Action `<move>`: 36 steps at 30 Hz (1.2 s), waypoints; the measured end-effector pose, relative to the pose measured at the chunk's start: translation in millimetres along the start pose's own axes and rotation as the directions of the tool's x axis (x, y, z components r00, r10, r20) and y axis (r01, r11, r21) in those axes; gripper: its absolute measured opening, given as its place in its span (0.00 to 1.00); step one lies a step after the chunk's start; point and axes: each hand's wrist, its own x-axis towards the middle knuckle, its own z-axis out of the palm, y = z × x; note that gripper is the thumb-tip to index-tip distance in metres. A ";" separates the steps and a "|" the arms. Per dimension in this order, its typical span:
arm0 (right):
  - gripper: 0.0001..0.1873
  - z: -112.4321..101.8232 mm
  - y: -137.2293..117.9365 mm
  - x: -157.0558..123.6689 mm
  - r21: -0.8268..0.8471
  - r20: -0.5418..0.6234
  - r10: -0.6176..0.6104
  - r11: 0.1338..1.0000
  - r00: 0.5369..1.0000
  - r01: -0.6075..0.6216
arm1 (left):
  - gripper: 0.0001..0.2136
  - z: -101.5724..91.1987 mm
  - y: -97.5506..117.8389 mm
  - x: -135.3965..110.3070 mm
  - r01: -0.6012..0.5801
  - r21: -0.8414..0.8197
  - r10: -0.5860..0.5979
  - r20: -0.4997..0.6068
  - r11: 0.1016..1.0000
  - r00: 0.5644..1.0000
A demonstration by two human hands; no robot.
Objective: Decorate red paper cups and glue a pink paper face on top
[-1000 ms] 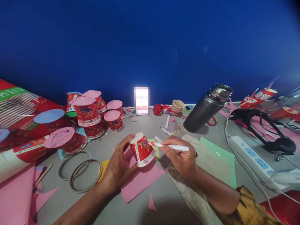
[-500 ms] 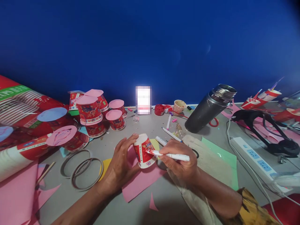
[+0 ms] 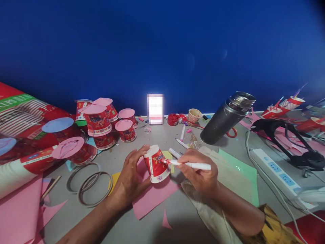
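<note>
A red and white patterned paper cup (image 3: 155, 166), base up and slightly tilted, is gripped by my left hand (image 3: 130, 174) between the thumb near its rim and the fingers near its base. My right hand (image 3: 200, 169) is closed around a white marker (image 3: 194, 165) with a red tip, held like a pen. The tip is at the right side of the cup's printed face; whether it touches cannot be made out. Under the cup lies a sheet of pink paper (image 3: 149, 201), with a yellow piece of paper (image 3: 172, 167) behind it.
Pink-topped paper cups (image 3: 98, 118) stand at the left behind two tape rings (image 3: 95, 188). A dark thermos flask (image 3: 220, 118) leans at the right, near a power strip (image 3: 276, 173) and a black strap (image 3: 291, 145). Loose markers (image 3: 182, 133) lie ahead.
My right hand and the marker have shifted a little to the right across the cup. The cup has turned and tilted slightly in my left hand.
</note>
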 end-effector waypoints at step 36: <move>0.14 6.7 9.1 -6.6 -0.161 0.177 -0.258 0.945 0.950 0.286 | 0.48 -12.0 19.3 7.8 0.464 -0.488 -0.368 0.284 0.740 0.885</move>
